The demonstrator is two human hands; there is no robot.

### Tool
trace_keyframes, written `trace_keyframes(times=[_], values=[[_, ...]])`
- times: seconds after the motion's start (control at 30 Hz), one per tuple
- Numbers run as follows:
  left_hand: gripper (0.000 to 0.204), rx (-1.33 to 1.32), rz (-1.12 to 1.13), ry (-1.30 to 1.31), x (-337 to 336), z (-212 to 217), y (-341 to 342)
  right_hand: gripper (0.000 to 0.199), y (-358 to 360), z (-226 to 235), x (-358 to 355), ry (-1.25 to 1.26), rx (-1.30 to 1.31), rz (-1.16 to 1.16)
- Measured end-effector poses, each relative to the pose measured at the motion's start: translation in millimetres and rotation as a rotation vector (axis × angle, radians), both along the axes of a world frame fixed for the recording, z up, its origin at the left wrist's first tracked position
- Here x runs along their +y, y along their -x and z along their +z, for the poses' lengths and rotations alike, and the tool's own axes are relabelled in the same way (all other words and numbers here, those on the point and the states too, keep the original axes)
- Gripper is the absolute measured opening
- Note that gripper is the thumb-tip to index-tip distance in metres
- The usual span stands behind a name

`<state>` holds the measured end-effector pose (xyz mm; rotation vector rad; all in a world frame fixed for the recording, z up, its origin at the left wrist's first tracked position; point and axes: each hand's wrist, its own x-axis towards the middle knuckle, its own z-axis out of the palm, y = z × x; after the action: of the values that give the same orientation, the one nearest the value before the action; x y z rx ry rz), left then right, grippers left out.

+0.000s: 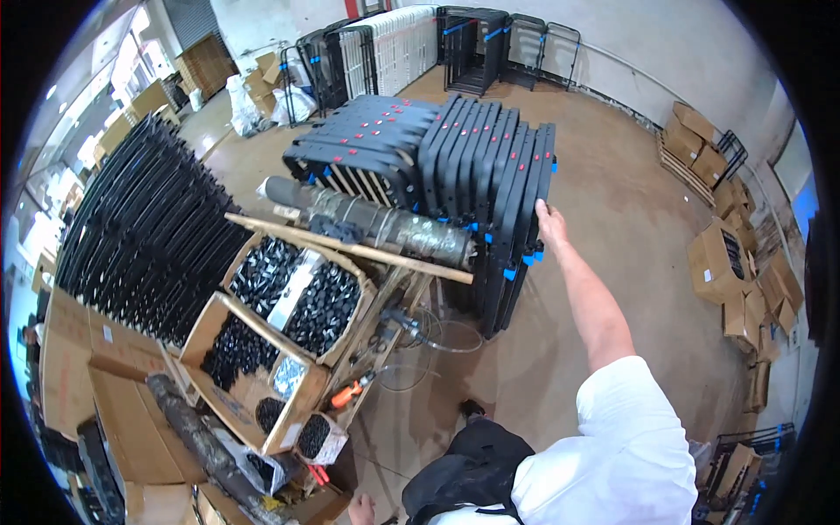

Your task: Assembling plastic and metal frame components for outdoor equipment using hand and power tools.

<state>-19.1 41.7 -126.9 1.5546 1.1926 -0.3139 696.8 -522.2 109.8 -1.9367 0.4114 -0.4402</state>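
Note:
My right arm reaches forward, and my right hand (551,224) is closed on the near right edge of the outermost black folded panel (527,188). That panel stands upright at the right end of a row of similar black panels (468,144) with rounded corners, small red marks on top and blue pieces on their lower parts. Only a small part of my left hand (361,509) shows at the bottom edge, low beside the workbench; most of its fingers are cut off, and nothing shows in it.
A wooden bench (350,249) holds cartons of small black parts (324,306), a worn roll (376,223) and an orange-handled tool (347,394). A hose (459,347) loops beside it. Tall stacked black frames (149,227) stand left; cartons (717,262) line the right wall.

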Motion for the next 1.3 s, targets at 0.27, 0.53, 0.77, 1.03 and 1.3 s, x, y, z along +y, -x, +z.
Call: trace_keyframes(times=[0.27,0.53,0.77,1.03,1.3], values=[[0.041,-0.507,-0.661,-0.253,-159.0,172.6,-406.1,0.048,-6.4,5.2,-97.0,-0.186,-0.061,0.045],[0.060,-0.737,-0.863,0.252,-435.9,269.5,-557.5,0.059,186.1,10.6,-76.4,-0.091,0.101,0.200],[0.041,-0.378,-0.651,0.690,-495.6,295.9,-486.0,0.070,302.3,-220.5,-77.4,-1.330,0.577,0.511],[0.032,-0.562,-0.769,0.587,-347.4,339.8,-400.3,0.068,276.9,-217.3,45.4,-1.204,0.791,0.180],[0.026,-0.757,-0.134,0.452,-99.3,322.4,-246.7,0.045,322.5,-85.3,80.3,-1.067,0.179,-0.085]])
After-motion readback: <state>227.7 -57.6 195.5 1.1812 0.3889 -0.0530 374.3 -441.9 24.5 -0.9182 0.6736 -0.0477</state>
